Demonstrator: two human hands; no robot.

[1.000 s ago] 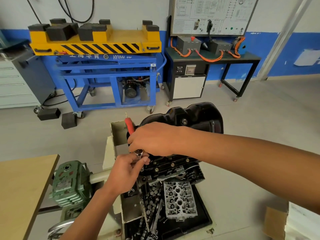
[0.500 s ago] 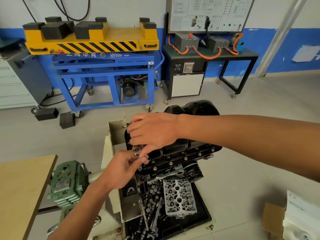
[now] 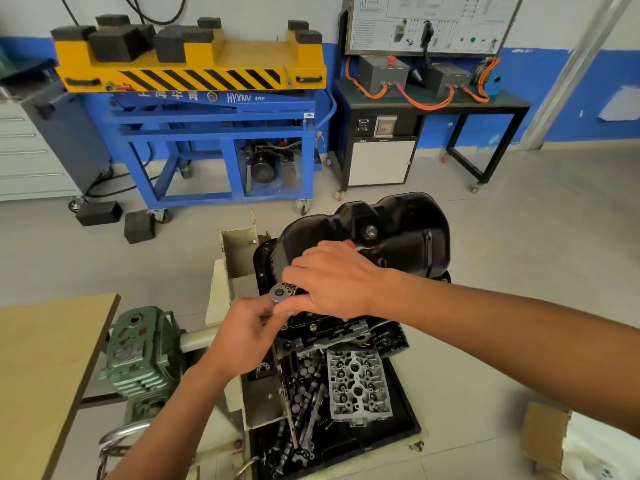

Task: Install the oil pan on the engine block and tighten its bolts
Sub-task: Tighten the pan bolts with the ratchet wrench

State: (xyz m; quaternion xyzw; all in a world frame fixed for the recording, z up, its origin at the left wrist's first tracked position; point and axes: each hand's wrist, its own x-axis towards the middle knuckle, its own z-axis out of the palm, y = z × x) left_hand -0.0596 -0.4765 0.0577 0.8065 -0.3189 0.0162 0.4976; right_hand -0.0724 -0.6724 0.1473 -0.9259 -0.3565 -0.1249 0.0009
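Fingers (image 3: pixel 300 264) of the right hand (image 3: pixel 332 278) are curled over the red-handled silver ratchet (image 3: pixel 278 293), left hand (image 3: pixel 249 337) pinches it right under its round head, all at the near-left flange corner of the glossy black stamped-metal oil pan (image 3: pixel 398 230), which sits on top of the dark engine block (image 3: pixel 346 336).

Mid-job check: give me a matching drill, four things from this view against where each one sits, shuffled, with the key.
Things:
1. oil pan
2. ratchet
3. cylinder head
4. green gearbox

Places:
A. lying in the black tray
B. beside the wooden table
C. on top of the engine block
D. held by the left hand and right hand

Pairs: 1-C, 2-D, 3-A, 4-B
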